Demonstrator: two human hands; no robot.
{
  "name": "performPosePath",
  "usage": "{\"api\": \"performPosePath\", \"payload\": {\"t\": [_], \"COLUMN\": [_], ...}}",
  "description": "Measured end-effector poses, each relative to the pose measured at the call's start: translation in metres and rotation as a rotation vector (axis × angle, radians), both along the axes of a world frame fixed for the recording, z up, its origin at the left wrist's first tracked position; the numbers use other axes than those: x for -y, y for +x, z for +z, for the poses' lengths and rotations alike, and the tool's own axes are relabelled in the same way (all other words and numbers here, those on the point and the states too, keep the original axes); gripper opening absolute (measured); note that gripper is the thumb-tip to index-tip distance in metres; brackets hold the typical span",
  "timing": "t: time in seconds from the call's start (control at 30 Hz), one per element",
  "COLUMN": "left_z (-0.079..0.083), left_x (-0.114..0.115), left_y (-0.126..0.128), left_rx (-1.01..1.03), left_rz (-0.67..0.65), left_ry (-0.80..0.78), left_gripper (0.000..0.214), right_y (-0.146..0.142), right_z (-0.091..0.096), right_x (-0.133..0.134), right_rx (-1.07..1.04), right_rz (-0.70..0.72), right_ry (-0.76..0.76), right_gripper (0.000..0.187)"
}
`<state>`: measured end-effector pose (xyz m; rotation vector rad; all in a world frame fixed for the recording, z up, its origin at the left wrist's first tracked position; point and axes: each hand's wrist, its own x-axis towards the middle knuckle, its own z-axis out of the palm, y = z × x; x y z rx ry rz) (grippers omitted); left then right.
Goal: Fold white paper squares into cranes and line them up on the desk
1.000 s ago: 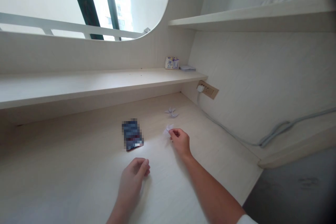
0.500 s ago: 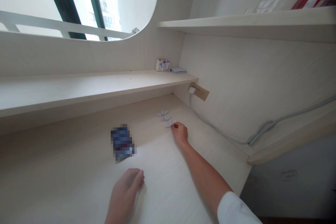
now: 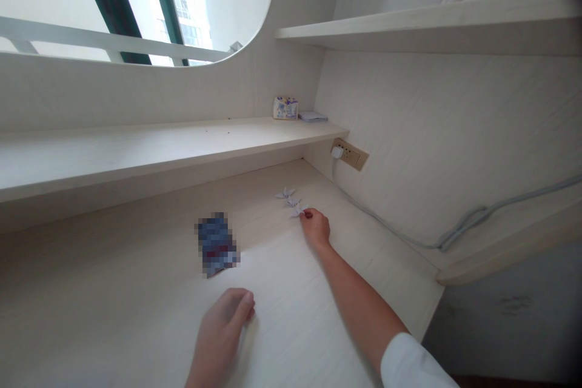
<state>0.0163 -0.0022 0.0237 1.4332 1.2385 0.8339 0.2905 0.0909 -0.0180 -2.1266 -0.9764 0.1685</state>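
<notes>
My right hand (image 3: pixel 314 226) reaches far across the pale wooden desk (image 3: pixel 136 291) and pinches a small folded paper crane (image 3: pixel 299 212) that rests on the desk. Two more paper cranes (image 3: pixel 288 196) lie in a row just beyond it. My left hand (image 3: pixel 222 330) rests near the desk's front, fingers loosely curled with nothing seen in them. A dark blue pack (image 3: pixel 217 245), blurred out, lies flat between the two hands.
A low shelf (image 3: pixel 159 142) runs along the back under a window, with a small tissue pack (image 3: pixel 285 107) and a flat card at its right end. A wall socket (image 3: pixel 349 153) with a plug and grey cable (image 3: pixel 454 233) sits on the right wall. Another shelf (image 3: pixel 431 18) hangs above.
My right hand carried the crane away from me and set it down beside the two others. The left hand stayed put; the view shifted slightly.
</notes>
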Motion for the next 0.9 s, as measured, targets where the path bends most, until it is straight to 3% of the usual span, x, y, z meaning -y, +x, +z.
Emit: {"api": "performPosePath", "payload": {"t": [0.27,0.43,0.63,0.77,0.9], "left_z": [0.001,-0.002,-0.012,-0.010,-0.008], "left_x": [0.000,0.002,-0.001,0.000,0.026], "left_y": [0.001,-0.001,-0.003,-0.007,-0.029], "left_rx": [0.011,0.040,0.008,0.018,0.022], "left_rz": [0.006,0.037,0.024,0.065,0.239], "left_ry": [0.005,-0.022,0.032,0.034,0.041], "left_gripper": [0.031,0.032,0.028,0.027,0.024], "right_y": [0.002,-0.006,-0.070,-0.122,-0.142], "right_z": [0.000,0.005,0.010,0.012,0.012], "right_x": [0.003,0.022,0.078,0.098,0.104], "right_rx": [-0.057,-0.113,-0.210,-0.312,-0.278], "right_rz": [0.000,0.037,0.306,0.551,0.640], "right_ry": [0.079,0.178,0.197,0.182,0.131], "right_gripper": [0.024,0.027,0.018,0.019,0.022]}}
